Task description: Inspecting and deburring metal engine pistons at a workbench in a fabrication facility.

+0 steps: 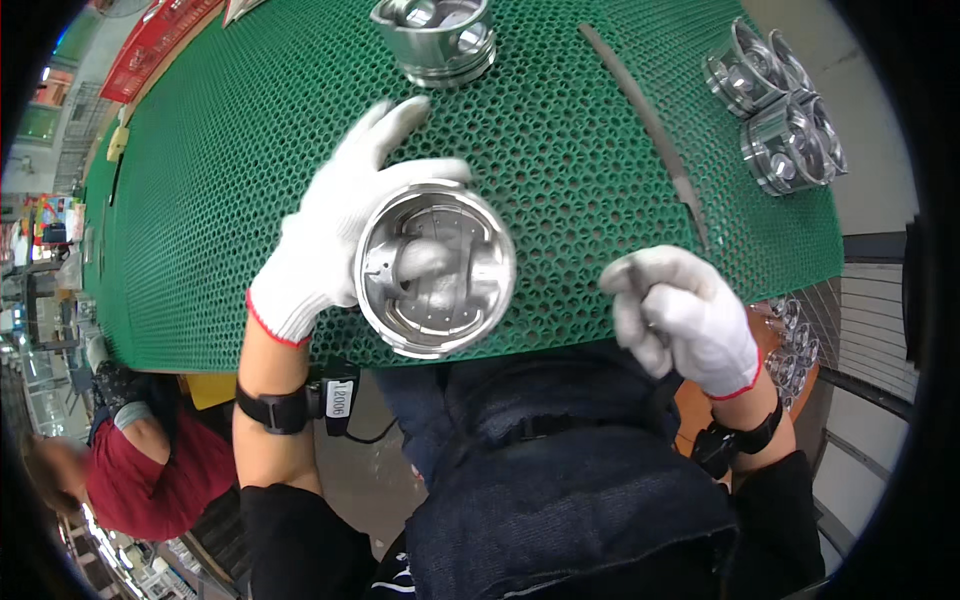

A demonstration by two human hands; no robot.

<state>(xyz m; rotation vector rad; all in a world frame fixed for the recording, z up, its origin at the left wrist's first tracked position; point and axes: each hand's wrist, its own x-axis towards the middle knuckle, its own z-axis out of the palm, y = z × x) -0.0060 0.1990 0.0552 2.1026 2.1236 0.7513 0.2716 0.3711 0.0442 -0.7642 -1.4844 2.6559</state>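
A metal piston (462, 262) is sitting against the left hand (325, 230), its hollow side facing up toward the camera; the palm is lying along its left wall, one finger is reaching just beyond its upper rim, and a white fingertip is showing inside the cavity. The right hand (690, 315) is hovering well apart from it, to the right.

Beneath both, a green perforated mat (570, 200) is covering the table. A dark strip (645, 115) is running across its right part, a second piston (437, 45) is standing near the far edge, and a piston group (785, 110) is crowding the right corner. Off to the left, another person in a red shirt (165, 470) is sitting beside the table, and a red crate (155, 50) is resting beyond the mat's far left.

The left fingers are spreading, the upper one pointing free, while the hand is gripping the first piston. The right fingers are curling toward the thumb around a dark, blurred patch; whether they are pinching something, I cannot tell.
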